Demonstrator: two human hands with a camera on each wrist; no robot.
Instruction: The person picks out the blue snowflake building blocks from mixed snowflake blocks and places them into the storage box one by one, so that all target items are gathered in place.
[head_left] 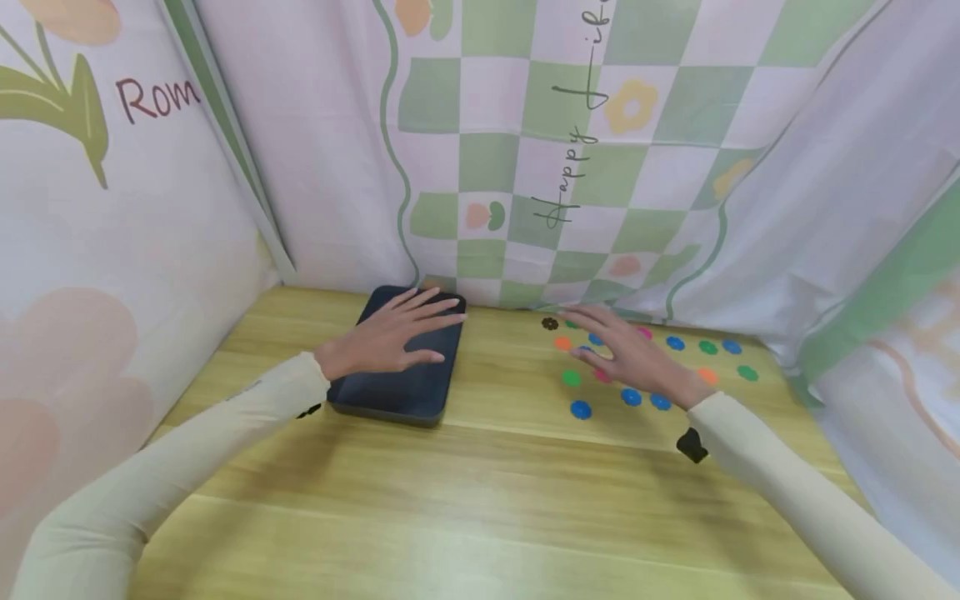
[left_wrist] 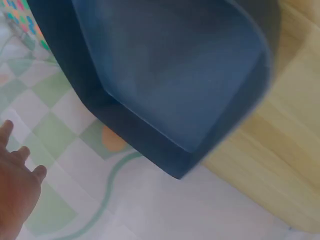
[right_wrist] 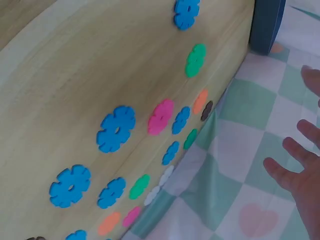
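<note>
A dark navy rectangular tray point(head_left: 401, 396) lies on the table at the left, its bare floor showing in the left wrist view. My left hand point(head_left: 390, 333) hovers over it with straight, spread fingers and holds nothing. To the right, my right hand point(head_left: 630, 354) is held above scattered flower-shaped plastic discs, its fingers extended and its palm free. Several discs are blue point(right_wrist: 116, 128); others are green point(head_left: 572, 378), pink point(right_wrist: 161, 116), orange point(head_left: 562, 342), brown point(head_left: 550, 323) and white point(right_wrist: 166, 175). In the head view the right hand hides part of the group.
The wooden table point(head_left: 480, 500) ends at a checkered curtain point(head_left: 487, 162) along its back edge. White printed fabric point(head_left: 202, 192) hangs at the left, and more curtain point(head_left: 862, 275) at the right. Each wrist carries a small black device, such as the right one point(head_left: 692, 446).
</note>
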